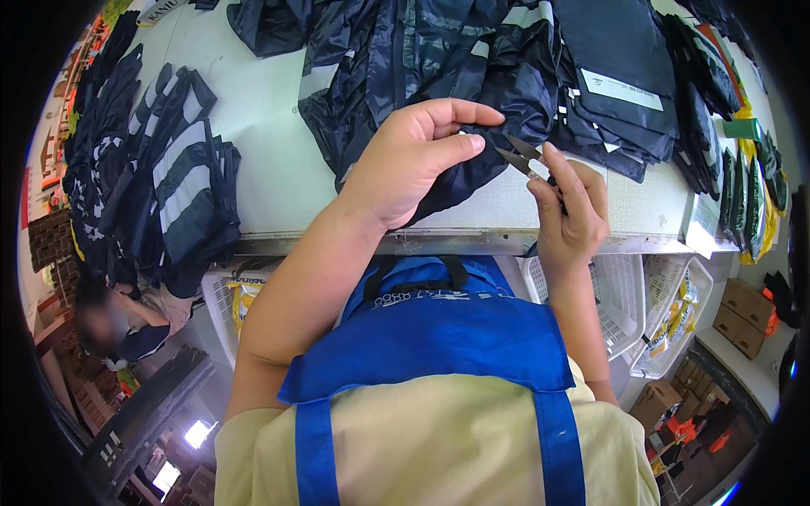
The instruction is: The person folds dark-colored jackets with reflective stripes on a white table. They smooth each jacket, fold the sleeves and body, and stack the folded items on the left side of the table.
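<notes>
My left hand (413, 160) pinches a fold of a dark navy garment (439, 67) that lies on the white table (261, 143), thumb and fingers closed on the cloth. My right hand (574, 215) grips small metal thread snips (521, 156), whose blades point left and touch the garment edge right beside my left thumb. The garment has pale reflective stripes and spreads toward the table's far side.
A pile of dark striped garments (169, 177) lies at the left of the table, folded dark pieces (624, 84) at the right. White plastic baskets (620, 291) sit under the table edge. Another person (118, 325) is at lower left. Cardboard boxes (742, 316) stand at right.
</notes>
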Demonstrator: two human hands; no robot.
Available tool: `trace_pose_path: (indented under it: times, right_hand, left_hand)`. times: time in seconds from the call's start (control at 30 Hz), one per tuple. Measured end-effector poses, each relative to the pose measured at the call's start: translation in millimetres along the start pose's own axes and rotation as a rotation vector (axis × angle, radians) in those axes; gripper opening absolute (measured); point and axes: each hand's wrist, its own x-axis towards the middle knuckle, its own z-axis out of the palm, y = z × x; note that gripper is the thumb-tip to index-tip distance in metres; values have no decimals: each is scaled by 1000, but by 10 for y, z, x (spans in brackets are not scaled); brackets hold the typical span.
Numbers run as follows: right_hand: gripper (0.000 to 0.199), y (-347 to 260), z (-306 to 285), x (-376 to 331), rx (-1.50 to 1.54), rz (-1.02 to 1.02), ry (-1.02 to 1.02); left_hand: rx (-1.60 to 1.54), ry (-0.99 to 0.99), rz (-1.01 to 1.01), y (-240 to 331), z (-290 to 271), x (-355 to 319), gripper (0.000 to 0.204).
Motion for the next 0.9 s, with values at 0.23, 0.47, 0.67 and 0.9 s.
trace_pose_path:
  times: [0.23, 0.47, 0.67, 0.9]
  right_hand:
    - [35, 38, 34, 7, -41, -45, 35]
    - [37, 168, 66, -55, 465, 464, 176]
    - [11, 279, 182, 218, 924, 829, 123]
    - [14, 477, 54, 159, 1094, 901, 219]
  left_hand:
    - [-33, -23, -16, -5, -12, 2, 30]
    - [32, -30, -14, -3, -17, 29, 29]
    - [98, -208, 208, -235, -237, 5, 49]
    - [76, 783, -361, -1202, -1180, -1075, 48]
